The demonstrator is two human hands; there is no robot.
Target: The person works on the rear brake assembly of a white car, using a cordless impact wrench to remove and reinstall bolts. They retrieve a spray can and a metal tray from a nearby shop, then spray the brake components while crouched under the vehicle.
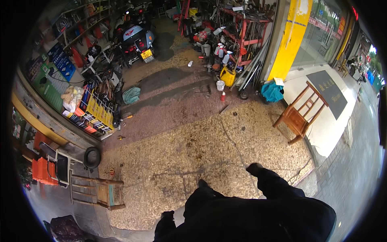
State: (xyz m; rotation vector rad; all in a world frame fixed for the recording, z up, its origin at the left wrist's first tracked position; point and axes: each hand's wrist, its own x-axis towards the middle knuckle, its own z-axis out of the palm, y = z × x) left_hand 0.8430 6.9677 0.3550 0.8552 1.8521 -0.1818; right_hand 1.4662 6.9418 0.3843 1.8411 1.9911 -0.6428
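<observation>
My body and limbs, in dark clothing, fill the lower middle of the head view. At the lower left what looks like my left hand (167,215) hangs low, too dark to make out its fingers; no held thing shows there. On the right a dark-sleeved limb reaches forward over the speckled floor (217,141). Its dark end (254,169) may be my right hand or a shoe; I cannot tell which. Between them another dark tip (202,183) points forward, perhaps a shoe. Nearest on the left lies a wooden chair (102,193).
Ahead is a cluttered workshop with a parked motorcycle (139,38) and a red rack (246,40). A yellow jug (227,76) and white bucket (220,85) stand by it. A wooden chair (296,119) stands right; a tire (92,157) and battery boxes (96,111) are left.
</observation>
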